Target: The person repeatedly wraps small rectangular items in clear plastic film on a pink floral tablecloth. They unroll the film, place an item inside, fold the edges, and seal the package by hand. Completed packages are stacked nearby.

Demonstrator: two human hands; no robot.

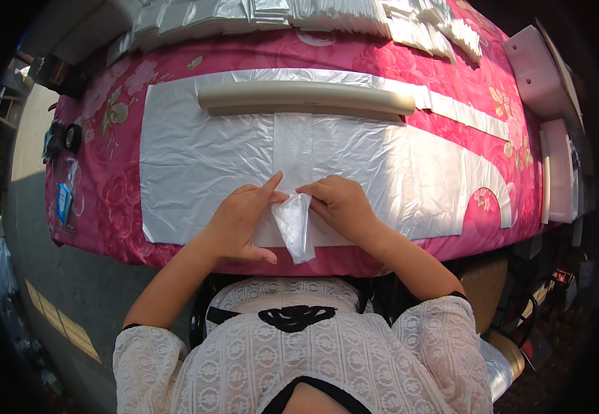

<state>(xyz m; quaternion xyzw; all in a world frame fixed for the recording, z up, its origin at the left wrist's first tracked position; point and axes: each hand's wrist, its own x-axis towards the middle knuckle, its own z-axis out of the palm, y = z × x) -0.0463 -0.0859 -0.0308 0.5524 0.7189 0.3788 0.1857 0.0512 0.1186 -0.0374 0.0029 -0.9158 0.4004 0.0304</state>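
Note:
A large white plastic bag, handle-shaped at its right end, is spread flat on the table. Down its middle runs a folded strip of thin white plastic. The near end of this plastic, a loose clear-white piece, hangs over the table's front edge. My right hand pinches its upper right corner between thumb and fingers. My left hand is open beside it, thumb spread away, its fingertips at the piece's left edge. Across the bag's far part lies a long beige tube.
A pink floral cloth covers the table. Stacks of folded white plastic bags line the far edge. White boxes stand at the right. A dark container, a tape roll and a blue packet are at the left.

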